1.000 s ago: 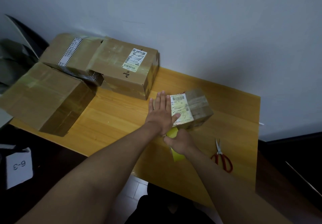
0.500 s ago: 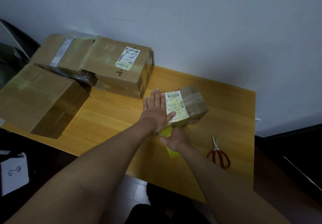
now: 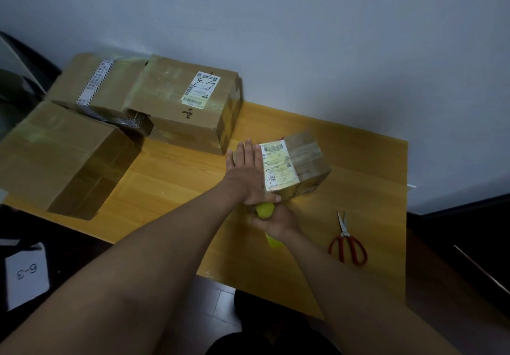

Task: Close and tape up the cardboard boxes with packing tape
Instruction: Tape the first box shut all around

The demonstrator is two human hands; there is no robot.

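Since the earlier frame, little has been shifted: the left hand [image 3: 246, 172] is kept flat, fingers straight, pressed on the small box [image 3: 299, 167], beside its white label [image 3: 278, 165]. A yellow tape dispenser [image 3: 265, 211] is gripped by the right hand [image 3: 277, 221], its fingers curled round it, at the box's near edge. The small box is set mid-bench [image 3: 176, 178]. Red-handled scissors [image 3: 348, 240] are laid to the right, apart. Three larger boxes [image 3: 182, 106] are grouped at the left.
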